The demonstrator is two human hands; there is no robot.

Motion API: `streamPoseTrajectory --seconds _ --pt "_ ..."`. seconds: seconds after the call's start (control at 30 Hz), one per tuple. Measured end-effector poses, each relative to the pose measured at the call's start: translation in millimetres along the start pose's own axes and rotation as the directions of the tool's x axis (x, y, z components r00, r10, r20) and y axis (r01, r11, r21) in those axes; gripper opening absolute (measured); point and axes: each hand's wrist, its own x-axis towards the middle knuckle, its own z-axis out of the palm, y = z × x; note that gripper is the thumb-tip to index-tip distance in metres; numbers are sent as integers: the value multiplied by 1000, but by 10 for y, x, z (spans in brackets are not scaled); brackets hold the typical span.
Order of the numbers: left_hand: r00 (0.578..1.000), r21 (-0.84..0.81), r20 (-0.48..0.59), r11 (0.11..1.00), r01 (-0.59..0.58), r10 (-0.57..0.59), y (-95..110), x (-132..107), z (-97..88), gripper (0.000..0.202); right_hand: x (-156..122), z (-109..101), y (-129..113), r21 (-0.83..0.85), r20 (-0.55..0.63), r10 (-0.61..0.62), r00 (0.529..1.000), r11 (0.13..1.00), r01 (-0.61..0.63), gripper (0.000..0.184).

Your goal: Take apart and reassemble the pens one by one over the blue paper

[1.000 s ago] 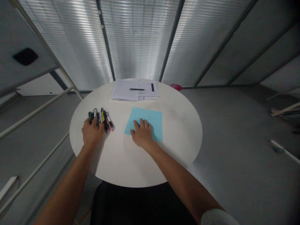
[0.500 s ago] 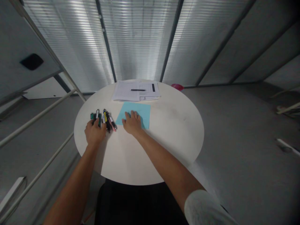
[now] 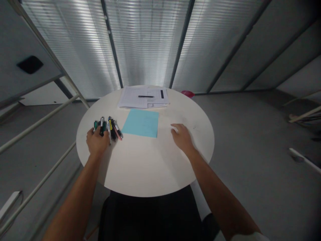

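A light blue sheet of paper (image 3: pixel 141 123) lies flat on the round white table (image 3: pixel 150 167), left of centre. My left hand (image 3: pixel 97 142) rests on the near ends of a bunch of several pens and markers (image 3: pixel 110 127) at the table's left, its fingers curled over them. My right hand (image 3: pixel 182 136) lies on the bare tabletop to the right of the blue sheet, apart from it, fingers loosely extended and holding nothing.
A stack of printed white papers (image 3: pixel 142 97) with a black pen (image 3: pixel 145 96) on top sits at the table's far edge. A pink object (image 3: pixel 187 93) lies on the floor behind the table. Metal rails (image 3: pixel 37 124) run along the left. A dark seat (image 3: pixel 150 217) is below me.
My right hand slid the blue sheet leftward toward the pens, then let go and moved to the right onto the bare table. My left hand stayed on the pens.
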Motion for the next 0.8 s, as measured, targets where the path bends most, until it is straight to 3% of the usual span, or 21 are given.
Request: streamPoseTrajectory --seconds 0.13,0.23,0.33,0.43,0.53,0.6,0.8 --pt "990 -16 -124 998 -64 62 -44 1 -36 43 -206 -86 245 14 -22 -41 999 999 41 33" --pt "953 -23 -135 961 -276 270 73 -64 -99 41 -228 -98 142 31 19 -115 993 993 114 34" --pt "861 -76 -64 858 -508 505 352 -261 -151 42 -193 -93 -63 -20 116 -151 982 988 154 41" --pt "716 -151 125 727 -670 687 643 -576 -141 46 -242 -77 -233 -107 182 -188 965 972 209 49" --pt "597 -181 282 653 -735 751 781 -855 -54 51 -400 -46 -319 -185 283 -189 940 951 247 56" --pt "545 -179 384 639 -748 746 787 -955 18 55 -507 -19 -342 -224 344 -183 921 937 269 60" --pt "556 -137 466 677 -723 688 774 -974 97 57 -576 40 -367 -267 410 -145 901 925 270 66"
